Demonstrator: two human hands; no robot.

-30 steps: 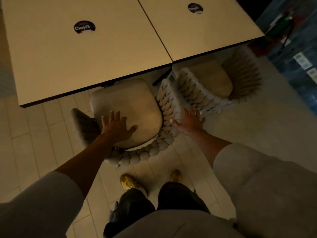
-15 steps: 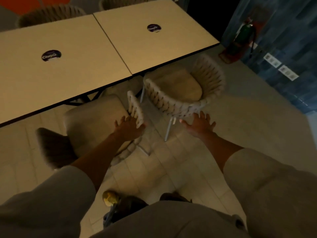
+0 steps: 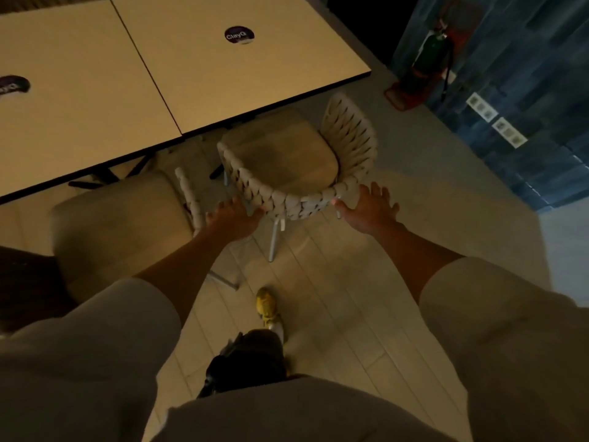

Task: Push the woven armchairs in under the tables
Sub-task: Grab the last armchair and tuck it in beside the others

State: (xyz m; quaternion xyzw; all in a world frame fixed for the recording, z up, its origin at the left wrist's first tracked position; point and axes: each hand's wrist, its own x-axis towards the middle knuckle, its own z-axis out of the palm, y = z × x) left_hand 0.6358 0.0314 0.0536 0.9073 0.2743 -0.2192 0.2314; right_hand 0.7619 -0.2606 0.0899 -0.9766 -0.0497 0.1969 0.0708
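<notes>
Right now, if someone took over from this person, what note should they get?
Left hand: open, thumb at the woven back of the right armchair.
Right hand: open, fingers spread against the same back.
Right armchair: seat front just at the edge of the right table, the rest out.
Left armchair: beside it, seat mostly out from the left table.
Done: neither chair is fully in.
Left: push the right armchair in, then the left armchair.

Dim café, branded tables (image 3: 242, 78), woven armchairs (image 3: 347, 145), wall extinguisher (image 3: 428, 57)
</notes>
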